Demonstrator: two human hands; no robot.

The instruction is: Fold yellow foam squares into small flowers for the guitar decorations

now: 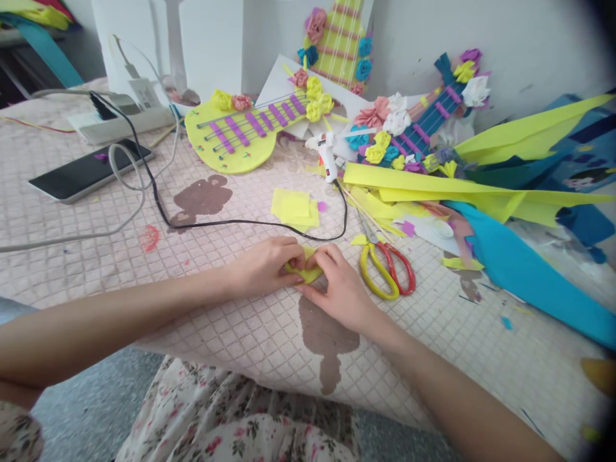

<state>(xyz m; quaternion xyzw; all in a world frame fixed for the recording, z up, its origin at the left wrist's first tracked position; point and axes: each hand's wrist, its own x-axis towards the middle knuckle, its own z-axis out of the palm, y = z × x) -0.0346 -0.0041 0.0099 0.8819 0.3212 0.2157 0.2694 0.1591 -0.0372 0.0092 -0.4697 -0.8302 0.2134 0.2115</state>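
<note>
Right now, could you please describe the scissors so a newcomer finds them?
On the pink quilted table cover, find the person's right hand pinching a yellow piece. Just right of it lie the scissors, the only tool with one yellow and one red handle loop.

Bright, even daylight; soft shadows; edges warped, corners dark.

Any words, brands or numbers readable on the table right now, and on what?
Nothing legible.
White plug on the power strip: grey print, too small and blurred.
Phone: screen dark.
Glue gun: no readable mark.
Yellow piece pinched by left hand and right hand: blank.
</note>
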